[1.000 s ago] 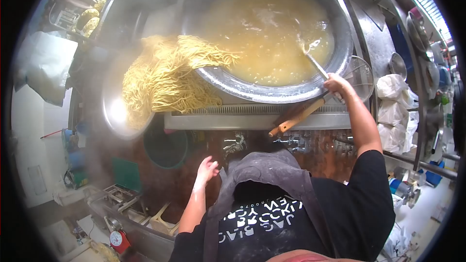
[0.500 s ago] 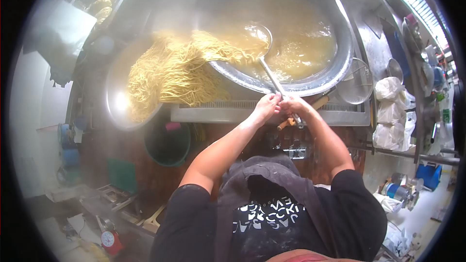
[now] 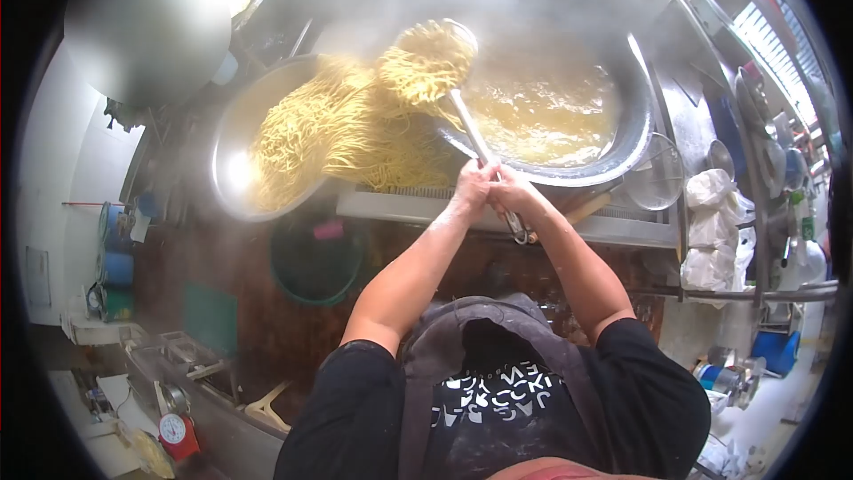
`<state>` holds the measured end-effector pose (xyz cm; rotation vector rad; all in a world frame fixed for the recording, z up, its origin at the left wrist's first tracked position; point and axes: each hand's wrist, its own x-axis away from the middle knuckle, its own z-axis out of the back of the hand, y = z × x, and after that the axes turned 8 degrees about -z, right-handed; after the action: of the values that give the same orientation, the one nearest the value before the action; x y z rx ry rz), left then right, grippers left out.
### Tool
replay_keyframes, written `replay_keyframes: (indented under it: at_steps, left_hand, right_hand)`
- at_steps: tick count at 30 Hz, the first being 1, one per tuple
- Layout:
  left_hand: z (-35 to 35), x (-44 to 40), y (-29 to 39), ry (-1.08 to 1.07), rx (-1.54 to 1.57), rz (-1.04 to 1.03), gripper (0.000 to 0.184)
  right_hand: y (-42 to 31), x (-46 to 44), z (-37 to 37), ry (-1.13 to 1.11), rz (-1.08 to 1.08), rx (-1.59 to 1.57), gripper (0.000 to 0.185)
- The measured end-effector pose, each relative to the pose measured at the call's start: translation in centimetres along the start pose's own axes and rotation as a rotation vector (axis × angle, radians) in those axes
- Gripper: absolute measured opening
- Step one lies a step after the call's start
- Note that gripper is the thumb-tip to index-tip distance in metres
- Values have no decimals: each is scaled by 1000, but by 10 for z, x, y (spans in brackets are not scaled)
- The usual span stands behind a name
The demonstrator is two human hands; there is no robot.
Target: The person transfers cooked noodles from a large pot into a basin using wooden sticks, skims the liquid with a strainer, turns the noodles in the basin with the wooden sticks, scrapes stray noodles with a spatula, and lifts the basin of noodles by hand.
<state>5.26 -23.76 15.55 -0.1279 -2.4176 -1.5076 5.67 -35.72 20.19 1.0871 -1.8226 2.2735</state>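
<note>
My left hand point(image 3: 474, 185) and my right hand point(image 3: 515, 192) are wrapped close together around the long metal handle of a skimmer point(image 3: 472, 126). A heap of yellow noodles point(image 3: 428, 64) fills the skimmer's head, hiding most of it. It is raised over the left rim of a large pot point(image 3: 641, 144) of bubbling, cloudy liquid. Left of the pot, a wide metal bowl point(image 3: 233, 180) is filled with more noodles point(image 3: 306, 129). Noodles also spread between bowl and pot, above the stove's front edge.
A round wire strainer point(image 3: 656, 180) lies right of the pot. White plastic bags point(image 3: 709, 231) sit farther right by a metal rail. Below the bowl stands a dark green bin point(image 3: 318, 267). A red dial scale point(image 3: 176, 431) is at lower left. Steam blurs the back.
The skimmer's head has risen and moved left out of the liquid, now heaped with noodles. Both hands have shifted slightly left and up, still gripping the handle.
</note>
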Motion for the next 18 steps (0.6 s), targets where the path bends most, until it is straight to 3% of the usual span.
replay_keyframes:
  at_steps: [2, 4, 5, 6, 8, 9, 11, 14, 18]
  left_hand:
    - [17, 16, 32, 59, -15, -62, 21]
    - [63, 4, 26, -2, -142, -361, 24]
    - [82, -12, 25, 68, 219, -209, 21]
    - [66, 21, 69, 124, 195, -296, 22]
    - [114, -8, 56, 111, 204, -240, 24]
    - [126, -7, 59, 135, 93, -202, 26]
    - [145, -10, 69, 177, -125, -138, 31]
    - [120, 37, 96, 198, -256, -183, 40]
    - [160, 71, 61, 140, -190, -117, 39]
  right_hand:
    - [-21, -9, -24, -20, 88, 129, 22]
    - [-47, -12, -58, 36, 194, 259, 22]
    - [-52, -26, -70, -8, 241, 347, 23]
    - [-53, -40, -88, 99, 289, 487, 23]
    - [-53, -61, -113, 238, 386, 676, 26]
    - [-64, -62, -119, 201, 298, 733, 23]
    - [-65, -61, -117, 205, 382, 770, 24]
    - [-49, -67, -95, 330, 321, 830, 29]
    - [-22, -54, -2, 547, 297, 600, 37]
